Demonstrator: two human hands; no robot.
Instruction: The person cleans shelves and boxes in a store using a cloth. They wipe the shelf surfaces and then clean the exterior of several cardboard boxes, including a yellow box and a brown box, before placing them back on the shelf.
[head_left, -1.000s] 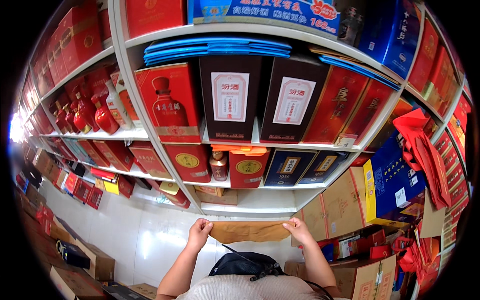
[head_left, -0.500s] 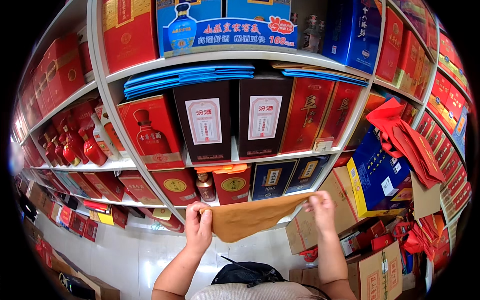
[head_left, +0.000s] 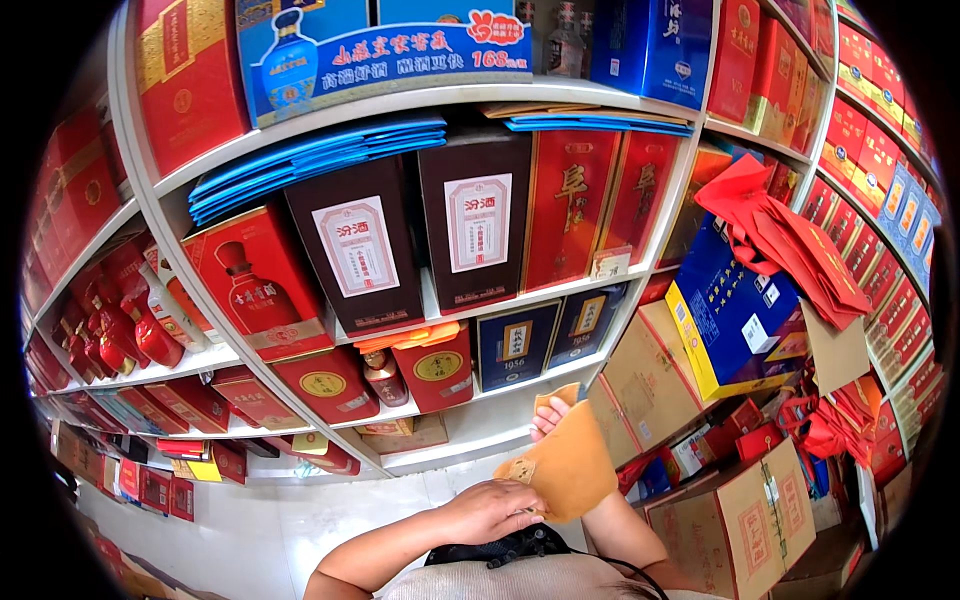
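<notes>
A tan cleaning cloth (head_left: 578,465), limp and smooth like chamois, hangs folded over between my hands. My left hand (head_left: 492,510) is closed at the cloth's lower left edge, its fingers curled in against it. Behind the cloth, my right hand (head_left: 550,415) grips its upper part; only some fingertips show, and the palm is hidden. Both hands are held low in front of the shelf, apart from the boxes.
White shelving (head_left: 420,310) carries dark boxes (head_left: 355,250), red boxes (head_left: 570,200) and flat blue bags (head_left: 320,160). At right, a blue carton (head_left: 735,300) with red bags (head_left: 790,240) on top stands above brown cartons (head_left: 740,530). Pale floor tiles (head_left: 290,530) lie below.
The cloth was stretched wide between both hands; now it is folded over and the hands are close together. My left hand moved right and down, the right hand left. The view has shifted right.
</notes>
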